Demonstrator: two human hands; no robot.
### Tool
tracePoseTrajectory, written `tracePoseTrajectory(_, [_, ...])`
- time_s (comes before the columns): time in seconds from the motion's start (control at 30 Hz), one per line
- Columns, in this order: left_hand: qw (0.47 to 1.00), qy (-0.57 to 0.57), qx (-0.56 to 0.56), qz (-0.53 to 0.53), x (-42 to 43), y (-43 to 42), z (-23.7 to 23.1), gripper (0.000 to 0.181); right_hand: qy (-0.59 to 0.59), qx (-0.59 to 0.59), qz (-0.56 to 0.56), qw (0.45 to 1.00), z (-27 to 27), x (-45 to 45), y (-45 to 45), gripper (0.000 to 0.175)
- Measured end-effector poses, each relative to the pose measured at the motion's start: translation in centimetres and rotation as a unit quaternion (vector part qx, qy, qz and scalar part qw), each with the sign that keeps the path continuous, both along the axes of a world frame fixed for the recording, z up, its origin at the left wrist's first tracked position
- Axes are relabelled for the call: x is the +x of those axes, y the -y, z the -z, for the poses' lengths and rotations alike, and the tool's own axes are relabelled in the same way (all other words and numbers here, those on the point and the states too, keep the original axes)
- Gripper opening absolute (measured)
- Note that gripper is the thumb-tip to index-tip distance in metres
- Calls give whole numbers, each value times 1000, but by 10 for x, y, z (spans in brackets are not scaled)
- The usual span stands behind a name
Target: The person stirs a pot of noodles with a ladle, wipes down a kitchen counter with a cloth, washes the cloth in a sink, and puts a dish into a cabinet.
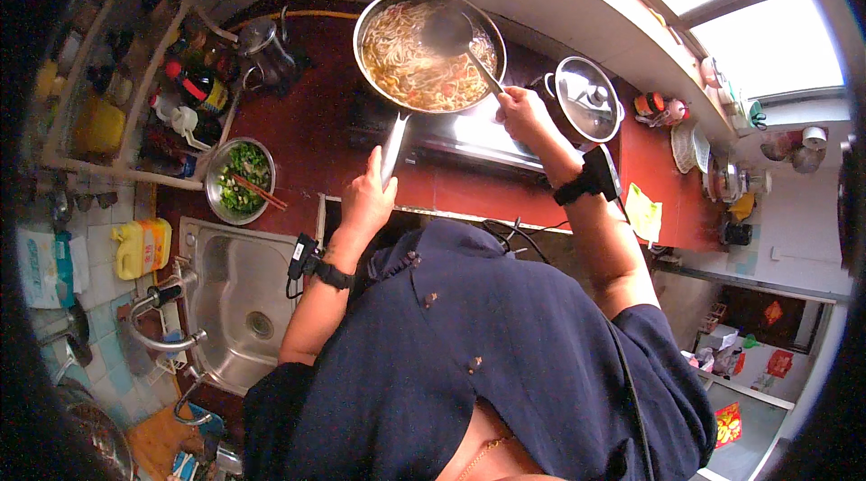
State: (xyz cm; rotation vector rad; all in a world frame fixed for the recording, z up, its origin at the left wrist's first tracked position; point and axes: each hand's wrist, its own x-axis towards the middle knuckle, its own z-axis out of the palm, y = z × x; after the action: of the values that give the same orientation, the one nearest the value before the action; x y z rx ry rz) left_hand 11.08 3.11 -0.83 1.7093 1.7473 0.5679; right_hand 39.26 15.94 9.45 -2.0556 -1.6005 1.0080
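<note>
A wide pan (361, 65) full of noodles (413, 75) in brown broth sits over the stove (473, 136). My left hand (369, 200) grips the pan's metal handle (391, 153). In my right hand (528, 114) is the handle of a ladle (482, 68), held above the pan. The ladle's dark, blurred head is over the noodles at the pan's far right; whether it touches the broth I cannot tell. Right of my right hand, a pot with a glass lid (585, 92) stands on the stove.
Left on the red counter (298, 136) are a metal bowl (210, 180) of chopped greens with chopsticks (260, 193) and a metal kettle (270, 54). A sink (223, 291) with a curved faucet (149, 339) lies nearer me. Bottles (203, 88) fill a rack; a green-yellow cloth (643, 213) lies at right.
</note>
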Motion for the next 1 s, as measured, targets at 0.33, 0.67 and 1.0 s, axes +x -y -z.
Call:
tracePoseTrajectory(0.33, [999, -19, -31, 25, -2, -3, -15, 72, -123, -13, 4, 992, -57, 35, 7, 32])
tracePoseTrajectory(0.67, [999, -10, -2, 48, -5, -2, -20, 71, -319, -67, -27, 945, -170, 54, 33, 50])
tracePoseTrajectory(1.0, [998, 2, -50, 27, -1, -4, -30, 70, -351, 89, -83, 929, -126, 56, 33, 18])
